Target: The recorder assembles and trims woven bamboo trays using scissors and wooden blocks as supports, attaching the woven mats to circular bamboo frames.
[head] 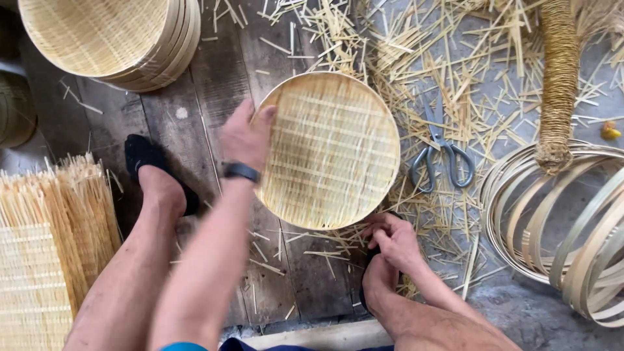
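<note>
Centrally, a round woven bamboo tray (331, 151) stands tilted on the dark wooden floor (195, 130), its woven face toward the camera. Left hand (247, 136) grips the tray's left rim, fingers curled over the upper left edge; a dark wristband (241, 171) sits on that wrist. Right hand (393, 239) lies just below the tray's lower right rim, fingers bent against the right foot; whether it pinches anything cannot be told. Scissors (442, 153) lie just right of the tray among loose bamboo slivers (416, 52). Stacked woven trays (114, 39) sit upper left, coiled bamboo hoops (559, 221) at right, a woven mat (32, 286) lower left.
</note>
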